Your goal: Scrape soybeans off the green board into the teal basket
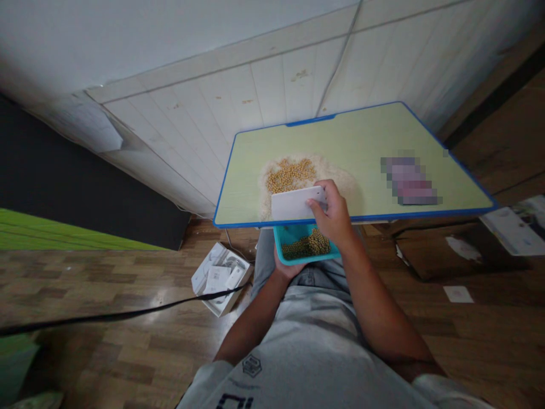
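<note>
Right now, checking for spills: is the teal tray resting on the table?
No, the left hand holds the teal tray below the near edge of the table.

It looks like a room in a home. There is a brown wood-pattern plank floor (106,341) and a stained white panelled wall (264,91) at the far side. A low pale-green tabletop with a blue rim (361,133) stands in the middle. An open white cardboard box (219,278) lies on the floor at the left, and flattened brown cardboard (430,255) at the right.
</note>
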`<state>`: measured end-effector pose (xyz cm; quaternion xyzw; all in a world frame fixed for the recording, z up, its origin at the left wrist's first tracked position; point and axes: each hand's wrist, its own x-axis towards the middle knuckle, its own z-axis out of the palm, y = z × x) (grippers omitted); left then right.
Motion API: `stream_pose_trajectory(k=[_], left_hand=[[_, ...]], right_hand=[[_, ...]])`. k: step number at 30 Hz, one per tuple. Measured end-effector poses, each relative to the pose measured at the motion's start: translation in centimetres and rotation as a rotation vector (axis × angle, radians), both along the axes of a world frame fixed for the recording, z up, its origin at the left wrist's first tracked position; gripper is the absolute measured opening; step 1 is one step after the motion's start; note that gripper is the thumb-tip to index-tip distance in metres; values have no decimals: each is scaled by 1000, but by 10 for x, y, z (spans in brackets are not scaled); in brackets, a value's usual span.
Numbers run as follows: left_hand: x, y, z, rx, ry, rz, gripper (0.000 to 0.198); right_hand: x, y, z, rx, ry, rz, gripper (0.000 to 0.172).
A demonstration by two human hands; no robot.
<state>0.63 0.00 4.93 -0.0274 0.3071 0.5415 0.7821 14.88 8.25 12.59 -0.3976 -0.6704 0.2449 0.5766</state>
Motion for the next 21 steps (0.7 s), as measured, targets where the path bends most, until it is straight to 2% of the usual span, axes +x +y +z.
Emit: stream_pose_trajectory(k=[5,8,12,15,21], left_hand=[[2,0,7,-5,14,28,76],[1,2,1,15,13,26,76],[-2,3,-10,-42,3,-12,82],[-2,3,-14,-61,-7,-3,84],[-1,2,-7,5,5,10,76]], right_hand=[[-14,-1,-2,17,-11,-4,21],[-10,-1,-3,20,13,-50,22],[1,0,-4,24,38,-180,25],[2,-1,-4,40,17,-239,24],[-8,-9,-4,39,-44,-192,21]])
